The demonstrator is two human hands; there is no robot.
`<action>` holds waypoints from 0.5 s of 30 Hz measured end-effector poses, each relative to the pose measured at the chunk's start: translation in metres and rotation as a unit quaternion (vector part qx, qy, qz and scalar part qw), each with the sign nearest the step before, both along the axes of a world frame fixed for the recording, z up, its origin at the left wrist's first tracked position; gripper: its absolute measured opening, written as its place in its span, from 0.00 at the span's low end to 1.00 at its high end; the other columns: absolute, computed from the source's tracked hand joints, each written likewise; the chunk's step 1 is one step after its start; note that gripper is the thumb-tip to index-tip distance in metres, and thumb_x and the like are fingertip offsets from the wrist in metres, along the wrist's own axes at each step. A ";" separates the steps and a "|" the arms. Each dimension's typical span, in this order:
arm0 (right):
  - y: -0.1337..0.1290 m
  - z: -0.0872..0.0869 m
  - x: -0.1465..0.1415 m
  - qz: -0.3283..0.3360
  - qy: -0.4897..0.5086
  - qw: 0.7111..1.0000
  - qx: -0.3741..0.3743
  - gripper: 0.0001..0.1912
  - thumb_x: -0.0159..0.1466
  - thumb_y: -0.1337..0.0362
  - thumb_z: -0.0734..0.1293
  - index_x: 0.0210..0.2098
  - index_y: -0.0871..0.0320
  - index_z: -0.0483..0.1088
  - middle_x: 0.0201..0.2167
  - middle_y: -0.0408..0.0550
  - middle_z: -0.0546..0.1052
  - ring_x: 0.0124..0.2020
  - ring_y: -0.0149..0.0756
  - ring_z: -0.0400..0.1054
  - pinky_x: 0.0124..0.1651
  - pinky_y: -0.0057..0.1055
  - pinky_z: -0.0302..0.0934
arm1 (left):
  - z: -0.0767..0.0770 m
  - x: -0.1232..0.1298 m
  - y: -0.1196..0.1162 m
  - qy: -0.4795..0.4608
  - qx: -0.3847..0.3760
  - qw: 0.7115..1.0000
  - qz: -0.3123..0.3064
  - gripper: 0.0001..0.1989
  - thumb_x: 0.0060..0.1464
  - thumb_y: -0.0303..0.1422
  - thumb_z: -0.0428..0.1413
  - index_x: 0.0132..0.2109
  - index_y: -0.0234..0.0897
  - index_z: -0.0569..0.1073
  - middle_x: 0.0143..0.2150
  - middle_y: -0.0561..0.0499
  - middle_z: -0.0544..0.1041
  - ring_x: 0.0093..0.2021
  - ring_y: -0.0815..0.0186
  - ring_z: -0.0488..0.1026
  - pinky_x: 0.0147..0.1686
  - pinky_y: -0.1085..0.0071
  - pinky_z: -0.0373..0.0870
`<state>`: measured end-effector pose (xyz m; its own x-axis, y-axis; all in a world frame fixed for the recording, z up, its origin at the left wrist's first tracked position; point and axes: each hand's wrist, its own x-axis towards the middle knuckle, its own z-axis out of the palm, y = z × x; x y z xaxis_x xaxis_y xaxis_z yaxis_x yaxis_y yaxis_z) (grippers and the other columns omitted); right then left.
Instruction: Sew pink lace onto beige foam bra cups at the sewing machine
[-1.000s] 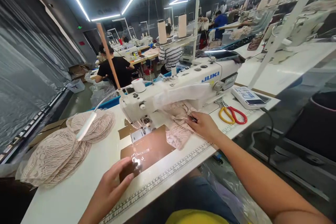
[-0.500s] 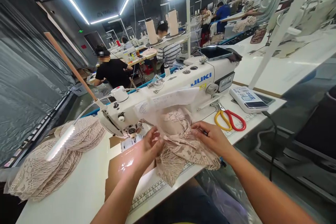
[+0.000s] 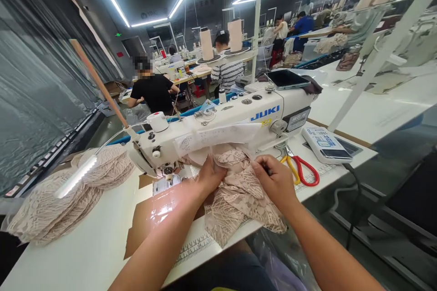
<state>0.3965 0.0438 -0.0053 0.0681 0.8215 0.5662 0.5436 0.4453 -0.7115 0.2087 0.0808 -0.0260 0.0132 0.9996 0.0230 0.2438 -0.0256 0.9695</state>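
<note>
A beige lace garment (image 3: 239, 195) lies bunched in front of the white sewing machine (image 3: 221, 113), its lower part over the table's front edge. My left hand (image 3: 211, 175) grips the sheer upper part of the lace, right of the needle area, fingertips partly hidden by the cloth. At the garment's right side, my right hand (image 3: 275, 177) pinches its edge between thumb and fingers. A strip of white paper (image 3: 218, 136) with writing hangs on the machine above the cloth.
Red and yellow scissors (image 3: 307, 170) lie right of my right hand, near a white control box (image 3: 326, 145). Stacked lace pieces (image 3: 58, 200) are at the left. A lit lamp (image 3: 78, 177) hangs over them. People sit at machines behind.
My left hand has moved right and up, further into the lace, and its fingers have closed on the cloth. My right hand still holds the right edge. The view has shifted slightly.
</note>
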 end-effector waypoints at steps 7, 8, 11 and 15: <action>0.025 -0.011 -0.018 0.010 -0.174 0.984 -0.045 0.08 0.61 0.61 0.61 0.29 0.57 0.67 0.26 0.48 0.74 0.29 0.38 0.67 0.31 0.30 0.55 | 0.023 -0.012 -0.050 0.190 0.039 0.981 -0.015 0.21 0.44 0.34 0.60 0.48 0.36 0.71 0.46 0.42 0.75 0.51 0.48 0.69 0.52 0.56 0.62; 0.023 -0.007 -0.017 0.006 -0.160 0.987 -0.029 0.09 0.62 0.60 0.61 0.29 0.57 0.67 0.26 0.47 0.73 0.29 0.37 0.67 0.31 0.30 0.55 | 0.024 -0.017 -0.057 0.225 0.060 0.972 -0.022 0.24 0.46 0.34 0.59 0.51 0.36 0.69 0.50 0.41 0.74 0.53 0.48 0.68 0.53 0.56 0.62; 0.009 0.012 -0.015 0.000 -0.100 0.994 0.044 0.11 0.63 0.56 0.60 0.31 0.56 0.67 0.27 0.46 0.74 0.30 0.36 0.67 0.34 0.30 0.57 | 0.022 -0.027 -0.069 0.243 0.141 0.959 -0.037 0.30 0.47 0.34 0.57 0.58 0.33 0.64 0.61 0.38 0.64 0.62 0.49 0.59 0.59 0.56 0.56; -0.026 0.026 -0.028 0.047 -0.078 0.992 0.093 0.07 0.63 0.60 0.60 0.30 0.54 0.65 0.27 0.46 0.73 0.29 0.35 0.66 0.35 0.30 0.58 | 0.022 -0.026 -0.073 -0.026 0.072 0.994 -0.072 0.27 0.54 0.45 0.51 0.56 0.34 0.68 0.57 0.39 0.69 0.56 0.54 0.66 0.54 0.59 0.63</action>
